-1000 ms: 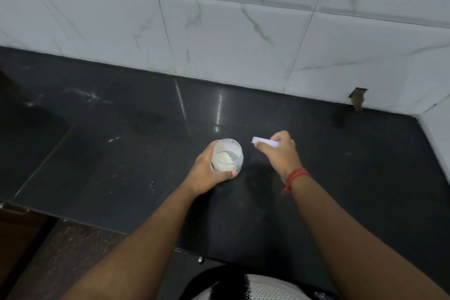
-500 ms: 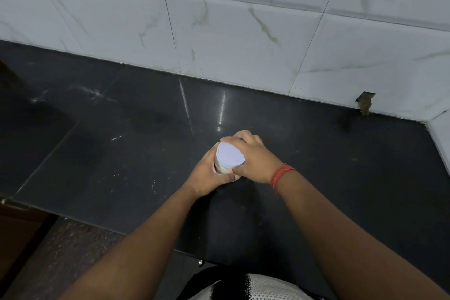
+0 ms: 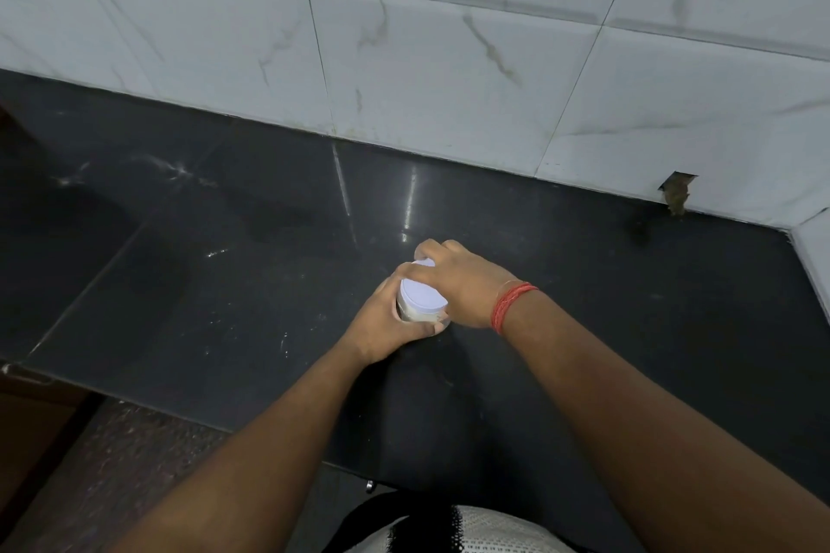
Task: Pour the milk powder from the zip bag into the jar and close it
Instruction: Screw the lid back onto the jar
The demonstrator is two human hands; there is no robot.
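Left hand [image 3: 381,328] wraps the jar [image 3: 420,313] on the black bench [image 3: 224,283], grip clenched around it; right hand [image 3: 462,283] grasps the white lid [image 3: 422,296] seated on top.

I see a white lid [image 3: 422,297], red wrist thread [image 3: 509,303], glossy black counter [image 3: 224,283], white grey-veined marble tiles [image 3: 449,67].

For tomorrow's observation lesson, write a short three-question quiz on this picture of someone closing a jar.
1. True or false: the white lid sits on the jar.
2. Which hand grips the jar's body: A left hand, B right hand?
3. Fill in: the right wrist wears a ___ thread band.

Key: 1 true; 2 A; 3 red.
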